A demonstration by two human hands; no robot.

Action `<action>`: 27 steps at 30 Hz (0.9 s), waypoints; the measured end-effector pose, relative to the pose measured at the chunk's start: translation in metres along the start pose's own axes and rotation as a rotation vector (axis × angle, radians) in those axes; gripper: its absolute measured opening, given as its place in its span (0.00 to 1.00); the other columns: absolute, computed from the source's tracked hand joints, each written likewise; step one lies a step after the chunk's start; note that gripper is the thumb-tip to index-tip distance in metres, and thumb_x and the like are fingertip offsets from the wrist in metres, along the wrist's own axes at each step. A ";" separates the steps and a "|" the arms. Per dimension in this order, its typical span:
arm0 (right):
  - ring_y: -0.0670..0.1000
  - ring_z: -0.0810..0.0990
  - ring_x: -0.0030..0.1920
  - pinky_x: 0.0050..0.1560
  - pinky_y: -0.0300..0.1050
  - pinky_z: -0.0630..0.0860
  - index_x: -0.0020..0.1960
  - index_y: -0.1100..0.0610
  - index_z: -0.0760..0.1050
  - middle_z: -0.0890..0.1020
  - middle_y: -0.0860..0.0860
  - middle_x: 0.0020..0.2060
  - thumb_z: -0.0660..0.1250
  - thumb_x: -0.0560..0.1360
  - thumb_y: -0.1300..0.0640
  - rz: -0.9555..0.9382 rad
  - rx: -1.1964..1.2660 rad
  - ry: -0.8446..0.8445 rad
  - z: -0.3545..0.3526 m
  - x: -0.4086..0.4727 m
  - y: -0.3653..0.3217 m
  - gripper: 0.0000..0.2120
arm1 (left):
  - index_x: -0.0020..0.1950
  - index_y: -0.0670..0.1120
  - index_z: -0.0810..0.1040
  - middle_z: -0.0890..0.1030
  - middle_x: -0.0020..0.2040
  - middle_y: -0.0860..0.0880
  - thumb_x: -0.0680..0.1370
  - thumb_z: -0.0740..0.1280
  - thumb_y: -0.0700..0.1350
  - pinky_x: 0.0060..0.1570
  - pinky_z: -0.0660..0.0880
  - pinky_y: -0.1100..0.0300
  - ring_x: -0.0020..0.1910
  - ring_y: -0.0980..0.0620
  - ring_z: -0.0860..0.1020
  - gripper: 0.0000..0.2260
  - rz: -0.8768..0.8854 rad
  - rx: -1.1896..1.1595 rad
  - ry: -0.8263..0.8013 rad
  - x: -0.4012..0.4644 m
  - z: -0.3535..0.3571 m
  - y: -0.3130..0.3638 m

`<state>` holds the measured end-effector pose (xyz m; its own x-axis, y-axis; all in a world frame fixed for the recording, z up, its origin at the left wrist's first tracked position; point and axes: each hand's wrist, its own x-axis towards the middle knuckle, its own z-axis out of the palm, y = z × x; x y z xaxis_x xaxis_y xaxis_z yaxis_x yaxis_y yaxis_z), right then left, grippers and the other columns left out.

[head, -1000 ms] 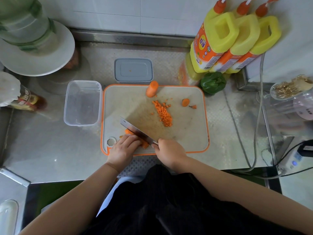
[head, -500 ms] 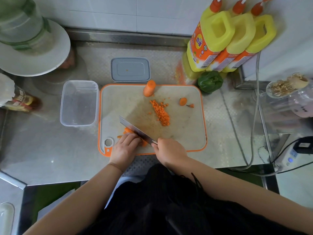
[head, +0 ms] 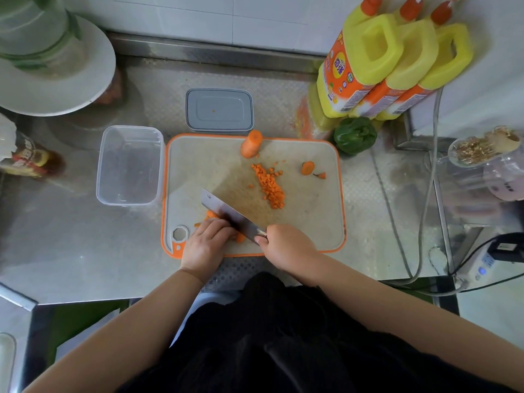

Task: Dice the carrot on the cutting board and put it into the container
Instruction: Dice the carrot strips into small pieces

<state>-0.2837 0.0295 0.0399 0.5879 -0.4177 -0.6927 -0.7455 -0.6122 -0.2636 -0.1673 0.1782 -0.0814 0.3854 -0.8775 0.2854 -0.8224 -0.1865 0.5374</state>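
An orange-rimmed cutting board [head: 312, 222] lies on the steel counter. My left hand [head: 207, 245] holds down carrot strips [head: 211, 214] at the board's near left corner, fingers curled over them. My right hand [head: 286, 248] grips the handle of a cleaver [head: 229, 215], whose blade rests across the strips beside my left fingers. A pile of diced carrot [head: 270, 186] lies mid-board. A carrot stump [head: 251, 143] sits at the far edge, and a carrot end piece [head: 307, 167] lies to the right. The clear plastic container [head: 130, 165] stands left of the board.
A grey lid [head: 219, 110] lies behind the board. Three yellow bottles [head: 394, 63] and a green pepper [head: 355, 135] stand at the back right. A white plate [head: 56, 72] under a green bottle sits far left. Cables [head: 425, 194] run along the right side.
The cleaver and both hands stay at the board's near left corner, with only small chopping movement. The camera view has shifted slightly.
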 end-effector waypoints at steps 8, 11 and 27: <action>0.54 0.73 0.35 0.35 0.46 0.68 0.43 0.57 0.68 0.70 0.50 0.32 0.54 0.82 0.48 -0.038 -0.030 0.004 0.004 0.000 0.002 0.15 | 0.49 0.42 0.82 0.81 0.50 0.45 0.76 0.64 0.39 0.50 0.77 0.52 0.50 0.46 0.76 0.07 -0.009 0.005 0.035 -0.001 0.002 0.000; 0.54 0.73 0.36 0.35 0.46 0.68 0.43 0.57 0.67 0.70 0.50 0.32 0.54 0.82 0.47 -0.022 -0.024 -0.021 0.003 0.002 0.003 0.15 | 0.48 0.42 0.82 0.81 0.50 0.44 0.76 0.64 0.39 0.51 0.76 0.52 0.51 0.46 0.76 0.08 -0.011 0.006 0.041 -0.001 0.003 -0.001; 0.60 0.78 0.45 0.40 0.48 0.73 0.52 0.60 0.75 0.79 0.57 0.44 0.55 0.82 0.47 -0.012 -0.003 0.008 0.012 0.016 -0.007 0.18 | 0.49 0.41 0.82 0.81 0.51 0.43 0.76 0.65 0.39 0.49 0.79 0.48 0.52 0.44 0.77 0.08 0.000 0.035 0.032 -0.003 0.007 -0.004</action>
<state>-0.2732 0.0350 0.0228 0.5993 -0.4161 -0.6839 -0.7376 -0.6191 -0.2696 -0.1684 0.1783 -0.0898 0.3985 -0.8628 0.3112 -0.8363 -0.2025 0.5095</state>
